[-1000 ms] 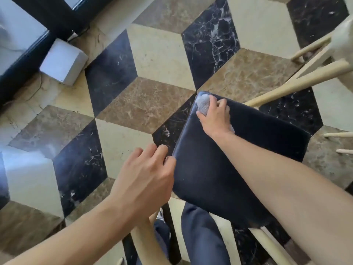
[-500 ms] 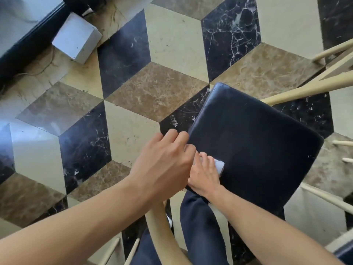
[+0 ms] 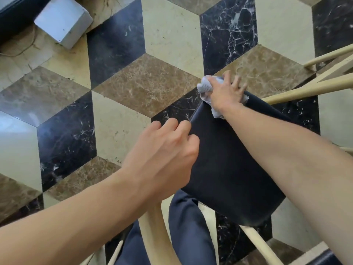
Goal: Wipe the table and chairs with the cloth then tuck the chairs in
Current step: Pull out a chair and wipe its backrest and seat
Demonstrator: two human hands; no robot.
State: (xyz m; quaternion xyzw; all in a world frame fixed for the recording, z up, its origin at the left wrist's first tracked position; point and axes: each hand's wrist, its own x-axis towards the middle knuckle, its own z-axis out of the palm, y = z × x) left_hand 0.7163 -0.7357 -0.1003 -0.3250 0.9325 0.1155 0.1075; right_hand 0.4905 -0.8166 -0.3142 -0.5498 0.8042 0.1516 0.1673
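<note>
From the head camera, one chair is seen from above, its dark seat (image 3: pixel 229 169) a rough square turned like a diamond, one corner pointing up and away toward the top of the view and the opposite corner toward the person. One pale cloth (image 3: pixel 205 87) lies bunched on that far corner, partly spilling over the seat's edge. The right hand (image 3: pixel 224 92) presses down on it, palm flat and fingers spread rather than curled — the cloth is pinned under the hand, with crumpled ends showing on both sides of it. The left hand (image 3: pixel 164 153) rests at the seat's left edge, fingers loosely bent against the rim; whether they actually grip the edge cannot be told. Two bare forearms come in from the bottom corners. The chair's pale wooden frame (image 3: pixel 152 232) curves beneath the seat's near corner, beside a dark trouser leg (image 3: pixel 189 232). One white box (image 3: pixel 63 20) sits on the marble floor (image 3: pixel 147 87) at the upper left, well apart from the chair.
</note>
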